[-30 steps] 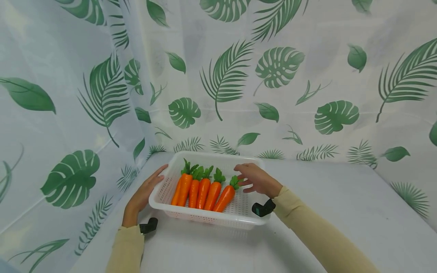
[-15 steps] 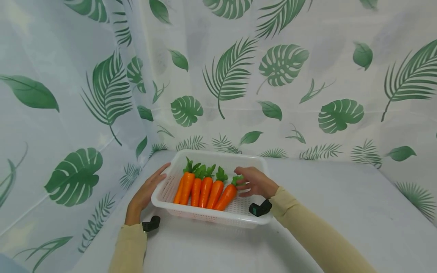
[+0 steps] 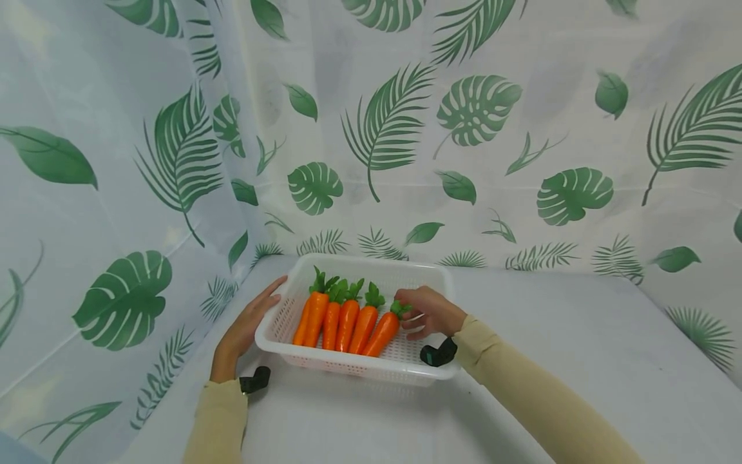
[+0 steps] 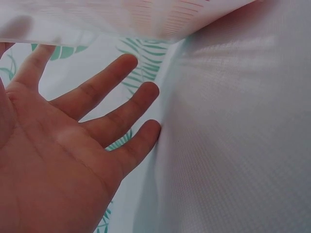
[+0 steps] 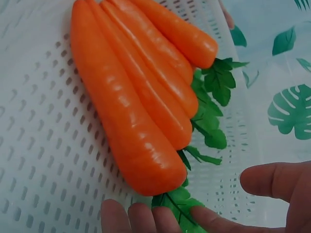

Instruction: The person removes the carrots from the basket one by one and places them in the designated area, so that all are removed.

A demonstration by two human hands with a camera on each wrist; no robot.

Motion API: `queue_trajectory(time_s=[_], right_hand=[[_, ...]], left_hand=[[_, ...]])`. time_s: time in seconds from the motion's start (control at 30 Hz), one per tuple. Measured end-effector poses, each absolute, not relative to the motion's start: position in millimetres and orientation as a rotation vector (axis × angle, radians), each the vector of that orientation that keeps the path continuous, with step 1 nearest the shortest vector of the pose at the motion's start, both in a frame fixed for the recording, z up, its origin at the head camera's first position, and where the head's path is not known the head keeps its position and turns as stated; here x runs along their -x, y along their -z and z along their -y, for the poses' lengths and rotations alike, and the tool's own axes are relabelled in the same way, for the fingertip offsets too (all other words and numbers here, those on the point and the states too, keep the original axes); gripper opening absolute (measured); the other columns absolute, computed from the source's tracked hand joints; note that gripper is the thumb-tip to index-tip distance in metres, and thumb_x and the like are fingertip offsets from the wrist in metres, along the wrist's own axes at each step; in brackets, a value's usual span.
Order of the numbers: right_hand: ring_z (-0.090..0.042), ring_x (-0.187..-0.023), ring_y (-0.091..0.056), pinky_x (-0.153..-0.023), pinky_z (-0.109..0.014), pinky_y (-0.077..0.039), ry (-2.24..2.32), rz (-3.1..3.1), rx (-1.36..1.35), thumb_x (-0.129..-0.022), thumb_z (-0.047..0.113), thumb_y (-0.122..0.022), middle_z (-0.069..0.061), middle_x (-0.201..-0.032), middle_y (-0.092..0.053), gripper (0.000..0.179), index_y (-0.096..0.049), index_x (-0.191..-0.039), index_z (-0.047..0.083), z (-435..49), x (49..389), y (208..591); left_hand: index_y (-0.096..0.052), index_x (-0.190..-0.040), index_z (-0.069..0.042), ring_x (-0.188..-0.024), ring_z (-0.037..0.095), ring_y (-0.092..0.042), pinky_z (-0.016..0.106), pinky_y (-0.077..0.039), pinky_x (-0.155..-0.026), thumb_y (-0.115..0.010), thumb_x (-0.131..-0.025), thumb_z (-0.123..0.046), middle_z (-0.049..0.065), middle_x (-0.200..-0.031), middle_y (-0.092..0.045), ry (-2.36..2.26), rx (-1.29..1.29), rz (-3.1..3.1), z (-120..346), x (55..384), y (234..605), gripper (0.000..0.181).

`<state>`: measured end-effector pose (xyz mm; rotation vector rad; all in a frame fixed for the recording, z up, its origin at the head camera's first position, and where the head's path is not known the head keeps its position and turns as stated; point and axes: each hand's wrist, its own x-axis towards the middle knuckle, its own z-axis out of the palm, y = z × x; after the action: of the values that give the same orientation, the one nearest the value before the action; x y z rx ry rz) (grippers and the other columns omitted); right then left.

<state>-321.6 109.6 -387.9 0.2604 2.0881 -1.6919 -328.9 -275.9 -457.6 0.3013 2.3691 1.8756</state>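
Several orange carrots with green leafy tops lie side by side in a white perforated plastic basket [image 3: 406, 370]. My left hand [image 3: 246, 328] rests at the basket's left rim. Its fingers are spread and mostly straight in the left wrist view, where the underside of the basket [image 4: 160, 17] hangs over them. Inside the basket on the right, my right hand [image 3: 431, 310] is beside the leaves of the rightmost carrot [image 3: 382, 334]. In the right wrist view its fingertips reach those leaves [image 5: 177, 204], with the thumb [image 5: 267, 180] held apart from them.
The basket stands on a white-covered table [image 3: 551, 348], towards its back left. Behind and to the left hang white curtains [image 3: 406, 212] printed with green leaves. A small black wrist camera [image 3: 438, 353] overlaps the basket's right front corner.
My right hand has moved slightly left and down, from beside the rightmost carrot's leaves to right at them. The left hand stays at the rim, and the carrots lie as before.
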Motion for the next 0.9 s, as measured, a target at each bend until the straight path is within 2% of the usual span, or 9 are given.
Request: queue_trajectory(time_s=[0.2,0.33,0.57,0.77,0.9], right_hand=[[-0.040,-0.106,-0.060,-0.099,-0.059,-0.057,1.680,-2.067,-0.294,-0.104,0.027,-0.061,-0.029,-0.124,-0.055,0.056,-0.048,-0.146,-0.008,-108.1,321.9,390.0],[-0.042,-0.110,-0.060,-0.100,-0.059,-0.056,1.669,-2.061,-0.301,-0.104,0.027,-0.061,-0.029,-0.126,-0.055,0.057,-0.048,-0.146,-0.009,-103.6,322.9,389.4],[-0.043,-0.110,-0.060,-0.096,-0.058,-0.058,1.638,-2.078,-0.286,-0.102,0.026,-0.062,-0.029,-0.125,-0.055,0.059,-0.048,-0.146,-0.010,-94.0,331.1,389.0],[-0.047,-0.115,-0.059,-0.096,-0.056,-0.059,1.635,-2.093,-0.301,-0.103,0.025,-0.063,-0.033,-0.135,-0.053,0.059,-0.048,-0.149,-0.009,-86.9,336.2,390.4],[-0.047,-0.115,-0.060,-0.096,-0.056,-0.059,1.618,-2.129,-0.302,-0.103,0.025,-0.064,-0.032,-0.136,-0.055,0.054,-0.053,-0.145,-0.007,-81.1,339.9,393.2]], left_hand=[[-0.027,-0.172,-0.033,-0.136,0.044,-0.049,0.048,-0.057,-0.100,-0.045,-0.114,-0.048,0.011,-0.172,-0.032,-1.874,-0.359,-2.361,276.1,330.1,457.8,0.062],[-0.029,-0.171,-0.035,-0.137,0.043,-0.049,0.050,-0.056,-0.102,-0.047,-0.113,-0.049,0.009,-0.172,-0.033,-1.870,-0.346,-2.370,275.2,329.5,458.0,0.062],[-0.029,-0.171,-0.035,-0.142,0.041,-0.045,0.054,-0.049,-0.110,-0.043,-0.115,-0.048,0.010,-0.172,-0.033,-1.858,-0.347,-2.398,275.4,325.5,455.6,0.059],[-0.030,-0.171,-0.035,-0.140,0.040,-0.047,0.049,-0.053,-0.106,-0.042,-0.115,-0.049,0.010,-0.172,-0.034,-1.862,-0.349,-2.400,275.9,327.5,458.3,0.059],[-0.030,-0.171,-0.035,-0.137,0.040,-0.049,0.048,-0.054,-0.104,-0.042,-0.115,-0.048,0.010,-0.171,-0.036,-1.869,-0.351,-2.400,276.7,328.8,459.0,0.058]])
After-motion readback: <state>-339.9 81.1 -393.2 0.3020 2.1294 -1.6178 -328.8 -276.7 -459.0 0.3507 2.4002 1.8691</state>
